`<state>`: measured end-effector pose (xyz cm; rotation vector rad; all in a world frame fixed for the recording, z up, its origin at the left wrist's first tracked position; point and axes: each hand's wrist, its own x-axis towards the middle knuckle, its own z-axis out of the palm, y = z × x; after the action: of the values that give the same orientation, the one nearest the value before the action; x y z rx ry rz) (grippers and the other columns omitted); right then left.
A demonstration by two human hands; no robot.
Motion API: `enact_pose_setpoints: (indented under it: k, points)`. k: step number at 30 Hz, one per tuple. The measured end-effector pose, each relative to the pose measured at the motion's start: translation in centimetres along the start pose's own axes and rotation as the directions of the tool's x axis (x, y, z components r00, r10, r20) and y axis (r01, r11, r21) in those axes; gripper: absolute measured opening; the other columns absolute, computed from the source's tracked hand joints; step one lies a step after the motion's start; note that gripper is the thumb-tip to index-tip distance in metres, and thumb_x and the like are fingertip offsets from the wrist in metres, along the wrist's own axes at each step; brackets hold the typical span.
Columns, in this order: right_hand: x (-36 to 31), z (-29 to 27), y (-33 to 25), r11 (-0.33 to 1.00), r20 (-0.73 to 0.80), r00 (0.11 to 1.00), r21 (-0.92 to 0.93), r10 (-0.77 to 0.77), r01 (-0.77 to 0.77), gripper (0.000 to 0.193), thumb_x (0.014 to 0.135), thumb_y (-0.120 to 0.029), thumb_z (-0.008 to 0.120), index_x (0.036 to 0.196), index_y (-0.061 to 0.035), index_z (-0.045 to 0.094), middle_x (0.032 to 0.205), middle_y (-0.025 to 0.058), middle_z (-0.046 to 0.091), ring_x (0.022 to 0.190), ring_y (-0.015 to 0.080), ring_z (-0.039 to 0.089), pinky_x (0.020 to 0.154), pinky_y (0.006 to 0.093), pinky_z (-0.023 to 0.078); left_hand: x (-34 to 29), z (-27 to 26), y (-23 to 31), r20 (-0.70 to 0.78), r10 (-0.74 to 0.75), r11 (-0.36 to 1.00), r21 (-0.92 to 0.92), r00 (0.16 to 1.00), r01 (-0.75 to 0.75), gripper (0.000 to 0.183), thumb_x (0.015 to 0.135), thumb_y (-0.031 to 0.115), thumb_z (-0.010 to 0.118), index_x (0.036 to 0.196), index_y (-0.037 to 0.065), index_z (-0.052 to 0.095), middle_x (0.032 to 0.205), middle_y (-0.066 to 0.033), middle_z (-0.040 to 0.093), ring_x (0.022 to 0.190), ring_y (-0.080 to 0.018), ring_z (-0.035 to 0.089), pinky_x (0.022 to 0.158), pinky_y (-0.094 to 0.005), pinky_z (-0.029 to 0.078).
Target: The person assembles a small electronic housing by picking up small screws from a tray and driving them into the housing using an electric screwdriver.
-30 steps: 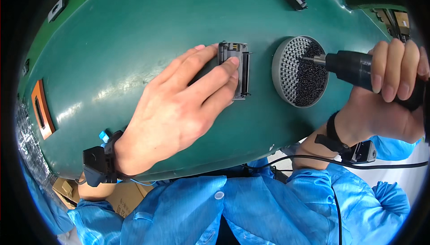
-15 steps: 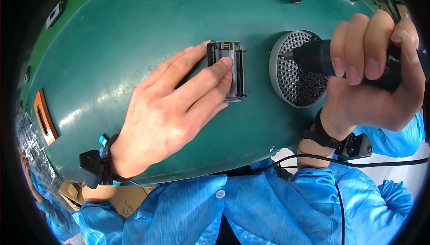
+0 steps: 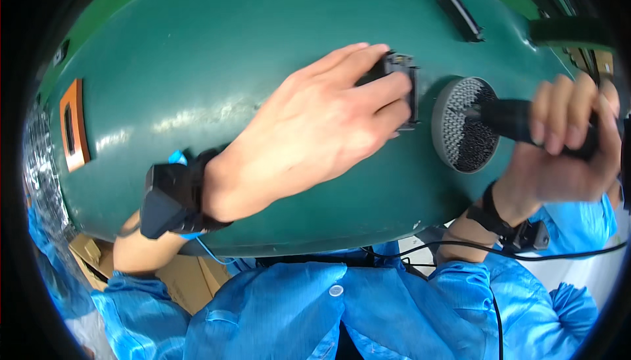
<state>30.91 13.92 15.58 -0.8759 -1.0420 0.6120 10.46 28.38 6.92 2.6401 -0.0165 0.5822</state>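
Note:
My left hand (image 3: 322, 113) lies over a small dark rectangular device part (image 3: 413, 90) on the table. Its fingers close round the part and hide most of it; metal contacts show at the far end. A black electric screwdriver (image 3: 503, 118) is gripped in my right hand (image 3: 565, 136), its tip pointing left. That tip is over or in a round grey screw tray (image 3: 442, 138), whose surface is studded with rows of holes or screws. Loose dark screws (image 3: 476, 149) are heaped in the tray's near part. Motion blurs the tip, so I cannot tell whether it carries a screw.
A green mat (image 3: 263, 38) covers the table. Another slim black part (image 3: 460, 15) lies beyond the tray. At the far left rests an orange piece (image 3: 73, 125) with a dark slot. A black cable (image 3: 559, 255) crosses below my right wrist. Cardboard boxes (image 3: 184, 281) stand below the table edge.
The whole view has turned and shifted. My left hand and the device part appear farther right, closer to the screw tray. My right hand still holds the screwdriver at the tray.

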Motion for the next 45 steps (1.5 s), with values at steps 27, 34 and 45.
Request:
enact_pose_setpoints:
  k: [27, 34, 45]
  points:
    - [-2.1, 1.2, 2.3, 0.995, 0.097, 0.995, -0.089, -0.038, 0.047, 0.03, 0.104, -0.023, 0.037, 0.114, -0.0018, 0.055, 0.071, 0.0055, 0.049, 0.053, 0.0157, 0.046, 0.051, 0.0335, 0.043, 0.1, 1.1, -0.3, -0.095, 0.038, 0.999, 0.016, 0.995, -0.036, 0.04, 0.071, 0.013, 0.085, 0.107, 0.001, 0.072, 0.12, -0.0089, 0.068, 0.122, -0.0347, 0.064, 0.099, -0.0425, 0.057]
    - [-2.1, 1.4, 2.2, 0.995, 0.103, 0.994, -0.088, -0.038, 0.048, 0.03, 0.104, -0.023, 0.036, 0.115, -0.0022, 0.055, 0.071, 0.0055, 0.049, 0.053, 0.0158, 0.046, 0.051, 0.0337, 0.043, 0.3, 0.7, -0.1, -0.057, 0.015, 1.0, 0.016, 0.998, -0.014, 0.041, 0.071, 0.013, 0.086, 0.108, 0.002, 0.071, 0.122, -0.0086, 0.067, 0.121, -0.0347, 0.064, 0.097, -0.0431, 0.058]
    - [-2.0, 1.4, 2.2, 0.996, 0.114, 0.993, -0.08, -0.037, 0.047, 0.031, 0.104, -0.022, 0.035, 0.115, -0.0028, 0.055, 0.071, 0.0055, 0.049, 0.053, 0.0159, 0.046, 0.052, 0.0339, 0.043, 0.2, 0.8, 0.0, -0.067, 0.008, 1.0, 0.022, 0.998, -0.007, 0.042, 0.07, 0.013, 0.086, 0.107, 0.002, 0.072, 0.122, -0.0087, 0.067, 0.12, -0.0344, 0.065, 0.101, -0.0433, 0.057]
